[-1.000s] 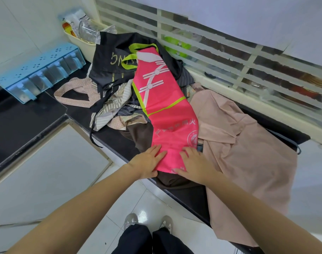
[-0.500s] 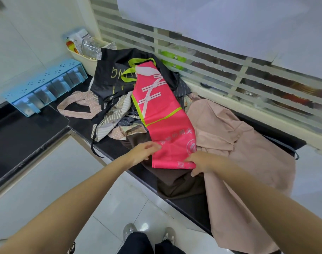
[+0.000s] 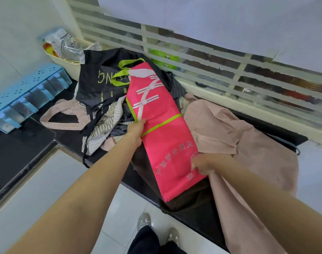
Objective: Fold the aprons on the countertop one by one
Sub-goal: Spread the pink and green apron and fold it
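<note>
left hand (image 3: 136, 130): fingers curled, pinching grip | right hand (image 3: 204, 163): curled, gripping | both forearms extended forward

Black bench (image 3: 19, 151) carried a heap of aprons (image 3: 108, 114), a blue organizer (image 3: 26, 96) and a cream bin (image 3: 68, 65).

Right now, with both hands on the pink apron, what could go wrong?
The pink apron lies on a loose heap, so folding it there may drag the striped apron along. Its green neck strap rests on the black apron and could snag. The beige apron hangs over the countertop edge and might slip off.
</note>
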Demonstrator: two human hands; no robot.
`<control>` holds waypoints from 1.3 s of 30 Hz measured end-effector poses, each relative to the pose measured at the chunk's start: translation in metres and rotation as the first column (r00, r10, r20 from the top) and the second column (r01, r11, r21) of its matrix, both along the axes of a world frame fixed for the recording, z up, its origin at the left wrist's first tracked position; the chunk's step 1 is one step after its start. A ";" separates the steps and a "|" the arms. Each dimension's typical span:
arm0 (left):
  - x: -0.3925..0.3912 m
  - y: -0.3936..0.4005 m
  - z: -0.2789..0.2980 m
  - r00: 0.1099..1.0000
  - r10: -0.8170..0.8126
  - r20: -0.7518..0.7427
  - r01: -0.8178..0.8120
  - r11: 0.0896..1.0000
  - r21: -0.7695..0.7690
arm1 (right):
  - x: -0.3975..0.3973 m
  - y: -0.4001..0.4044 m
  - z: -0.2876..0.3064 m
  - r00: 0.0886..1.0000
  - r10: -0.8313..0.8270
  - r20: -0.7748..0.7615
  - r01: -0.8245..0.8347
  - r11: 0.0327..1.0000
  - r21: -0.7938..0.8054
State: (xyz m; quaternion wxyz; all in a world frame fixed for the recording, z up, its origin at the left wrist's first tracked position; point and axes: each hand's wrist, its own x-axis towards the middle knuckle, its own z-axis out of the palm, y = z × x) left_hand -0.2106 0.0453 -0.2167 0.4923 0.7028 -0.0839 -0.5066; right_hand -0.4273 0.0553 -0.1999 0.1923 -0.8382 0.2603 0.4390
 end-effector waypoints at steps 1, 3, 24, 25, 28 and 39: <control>0.000 -0.004 0.002 1.000 -0.020 0.003 0.020 1.000 0.007 | 0.002 -0.001 -0.002 1.000 0.003 -0.016 -0.003 1.000 0.000; 0.005 -0.012 0.004 0.964 -0.184 0.190 0.166 0.980 0.109 | 0.004 -0.003 -0.006 0.999 -0.028 -0.034 0.028 1.000 -0.004; 0.016 -0.050 0.005 0.510 -0.413 0.754 0.517 0.848 0.116 | 0.020 -0.017 -0.023 0.987 -0.123 -0.100 0.124 0.992 0.009; 0.013 -0.053 0.004 0.555 -0.480 0.680 0.561 0.819 0.120 | 0.020 -0.018 -0.023 0.987 -0.123 -0.104 0.125 0.992 0.017; 0.002 -0.058 0.015 0.383 -0.695 0.608 0.709 0.643 0.289 | 0.019 -0.019 -0.023 0.984 -0.138 -0.113 0.142 0.989 0.031; 0.016 -0.134 0.107 0.230 -0.182 0.956 0.622 0.783 0.000 | 0.024 -0.038 0.000 0.883 -0.334 0.331 0.329 0.942 0.072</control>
